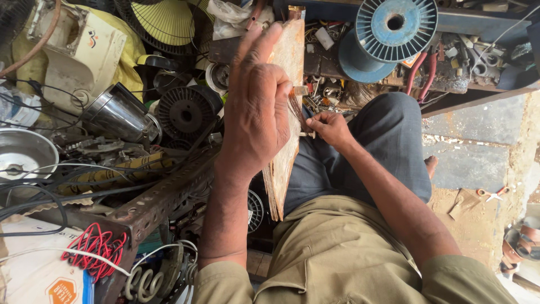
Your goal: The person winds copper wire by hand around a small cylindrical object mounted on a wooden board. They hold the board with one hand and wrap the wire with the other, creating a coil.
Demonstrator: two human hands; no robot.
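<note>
**Much of the work sits out of sight**

The left hand (pixel 256 107) shows only its back, so its palm and whatever its fingers press against the worn board (pixel 284 146) stay hidden. The board's upper left edge vanishes behind that hand. The right hand (pixel 332 128) pinches something at the board's edge, too small to make out; the thin strands (pixel 296 110) there blur together. The blue spool (pixel 394 25) is cut by the top edge, as is the yellow fan guard (pixel 169 19). The metal bowl (pixel 22 152) runs off the left edge, and the scissors (pixel 494 194) on the floor are tiny and indistinct.
</note>
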